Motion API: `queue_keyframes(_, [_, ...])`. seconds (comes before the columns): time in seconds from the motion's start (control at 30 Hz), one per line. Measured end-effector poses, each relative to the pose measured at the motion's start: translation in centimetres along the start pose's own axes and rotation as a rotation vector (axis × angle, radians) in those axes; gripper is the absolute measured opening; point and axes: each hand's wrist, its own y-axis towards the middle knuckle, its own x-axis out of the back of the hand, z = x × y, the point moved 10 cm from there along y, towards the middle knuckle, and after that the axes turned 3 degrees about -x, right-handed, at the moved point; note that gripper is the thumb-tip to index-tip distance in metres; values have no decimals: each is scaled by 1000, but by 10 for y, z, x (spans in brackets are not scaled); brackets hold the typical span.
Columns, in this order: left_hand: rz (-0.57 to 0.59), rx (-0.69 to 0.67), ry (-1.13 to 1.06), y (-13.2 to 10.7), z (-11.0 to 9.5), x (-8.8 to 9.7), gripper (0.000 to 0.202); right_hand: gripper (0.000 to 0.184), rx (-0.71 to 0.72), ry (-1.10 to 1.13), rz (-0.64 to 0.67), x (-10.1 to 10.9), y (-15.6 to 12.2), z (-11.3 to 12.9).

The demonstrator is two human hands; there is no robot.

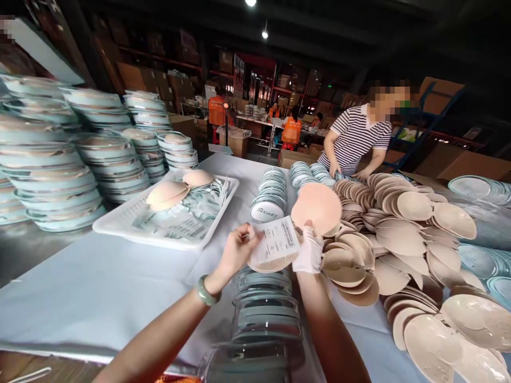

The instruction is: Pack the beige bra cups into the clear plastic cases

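Observation:
My left hand [239, 246], with a green bangle at the wrist, pinches a white printed card [279, 239] by its left edge. My right hand [309, 247], in a white glove with the thumb bare, grips a pair of beige bra cups [317, 207]. One cup stands raised above the glove; the other lies partly behind the card. The right fingers are mostly hidden behind the cups. Below my hands runs a row of clear-and-teal round cases [265, 303]. Just beyond them, a row of round cases [266, 211] shows a lid lettered "beauty".
A white tray [195, 244] with printed cards and beige cups sits left. Stacked filled cases [51, 159] stand further left. Beige bra cups [403, 239] are heaped right, teal case parts [475, 260] beyond. A person in a striped shirt [355, 135] works across the table.

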Motion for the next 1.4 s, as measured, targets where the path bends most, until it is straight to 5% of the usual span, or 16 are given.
queue_keyframes(0.07, [5, 55, -74, 10, 2, 8, 47, 47, 203, -208, 190, -8, -9, 36])
queue_keyframes(0.17, [91, 169, -258, 14, -5, 9, 58, 62, 779, -668, 614, -42, -63, 91])
queue_keyframes(0.23, [166, 210, -376, 10, -17, -1, 65, 75, 1039, -843, 654, -45, -90, 108])
queue_keyframes(0.3, [219, 214, -457, 6, -28, -13, 73, 72, 1112, -851, 549, -37, -94, 115])
queue_keyframes(0.37, [278, 224, -478, 1, -30, -24, 76, 51, 1004, -781, 467, -25, -77, 103])
queue_keyframes(0.43, [339, 231, -408, -5, -19, -28, 74, 41, 712, -717, 413, -8, -43, 67])
queue_keyframes(0.5, [307, 189, -230, -11, 3, -16, 60, 43, 384, -672, 315, 14, -10, 21])
queue_keyframes(0.57, [179, 108, -7, -16, 30, 6, 43, 52, 213, -627, 227, 29, 7, -11])
queue_keyframes(0.63, [61, 25, 206, -25, 54, 22, 36, 48, 196, -638, 317, 22, 9, -25])
queue_keyframes(0.77, [42, -20, 480, -37, 91, 22, 36, 27, 294, -1050, 914, -28, -24, -31])
queue_keyframes(0.93, [105, 6, 389, -34, 103, 15, 40, 23, 439, -1659, 1307, -68, -50, -26])
queue_keyframes(1.07, [114, 36, 284, -33, 107, 20, 54, 32, 437, -1645, 1297, -95, -56, -19])
queue_keyframes(1.27, [172, 43, 268, -34, 113, 23, 58, 17, 319, -1537, 1371, -89, -73, -37])
queue_keyframes(1.33, [190, 36, 279, -35, 112, 23, 59, 8, 261, -1499, 1261, -83, -64, -42])
queue_keyframes(1.4, [191, 43, 287, -35, 113, 24, 59, 25, 229, -1445, 1101, -71, -49, -40])
